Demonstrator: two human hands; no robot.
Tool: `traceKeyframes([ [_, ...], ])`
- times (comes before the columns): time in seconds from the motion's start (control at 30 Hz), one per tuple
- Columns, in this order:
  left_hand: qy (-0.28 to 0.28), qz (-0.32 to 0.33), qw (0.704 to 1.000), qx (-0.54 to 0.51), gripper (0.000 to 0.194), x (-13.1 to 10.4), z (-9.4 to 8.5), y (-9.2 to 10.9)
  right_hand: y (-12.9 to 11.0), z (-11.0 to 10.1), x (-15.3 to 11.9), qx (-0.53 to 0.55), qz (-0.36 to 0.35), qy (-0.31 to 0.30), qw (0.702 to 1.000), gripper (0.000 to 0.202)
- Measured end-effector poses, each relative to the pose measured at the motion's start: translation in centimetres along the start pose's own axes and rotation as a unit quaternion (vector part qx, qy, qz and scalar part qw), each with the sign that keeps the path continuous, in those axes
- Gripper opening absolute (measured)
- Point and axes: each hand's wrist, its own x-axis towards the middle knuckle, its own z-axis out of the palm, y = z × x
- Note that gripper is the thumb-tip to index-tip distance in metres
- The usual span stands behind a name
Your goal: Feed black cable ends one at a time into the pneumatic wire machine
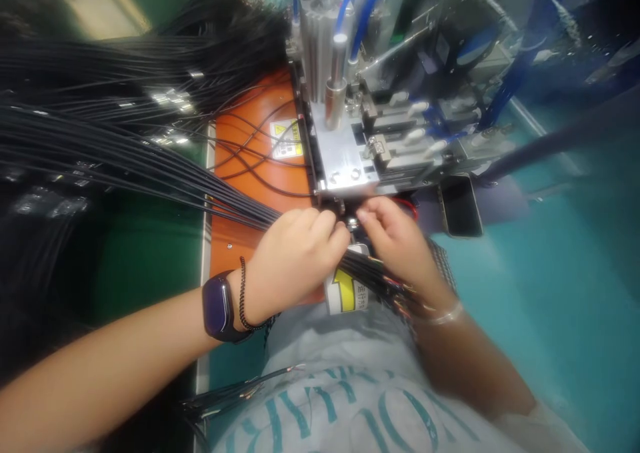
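Observation:
My left hand, wearing a dark wristband, is closed around a bundle of black cables. The bundle comes in from the left, and its cut ends with bits of copper show past the hand, below my right wrist. At the front of a metal press machine, my right hand has its thumb and forefinger pinched together. Whatever may lie between those fingertips is too small to make out. Both hands are just below the machine's metal block, over a label with a yellow arrow.
More black cables heap on the left, some loose across the orange base plate. A phone lies to the right. Blue air hoses rise from the machine. Another cable bunch is by my shirt.

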Motion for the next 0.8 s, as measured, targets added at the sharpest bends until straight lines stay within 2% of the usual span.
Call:
traceKeyframes([
  [0.2, 0.021, 0.015, 1.000, -0.002, 0.021, -0.2, 0.0, -0.1, 0.0, -0.6, 0.0, 0.007, 0.003, -0.022, 1.000, 0.014],
  [0.4, 0.024, 0.021, 0.999, 0.000, 0.020, -0.1, -0.1, -0.1, 0.1, -1.3, 0.3, -0.057, -0.087, -0.007, 0.995, 0.007],
  [0.5, 0.019, 0.017, 1.000, 0.000, 0.020, -0.1, 0.0, -0.1, -0.1, -1.2, 0.3, -0.080, -0.105, -0.007, 0.991, 0.007],
  [0.67, -0.026, 0.006, 1.000, -0.008, 0.018, 0.0, -0.4, 0.0, -0.2, -1.2, 0.2, -0.081, -0.091, -0.016, 0.992, 0.008],
  [0.8, -0.066, -0.003, 0.997, -0.034, 0.014, 0.1, -1.1, -0.1, 0.2, -1.0, 0.3, -0.075, -0.045, -0.053, 0.995, 0.011],
])
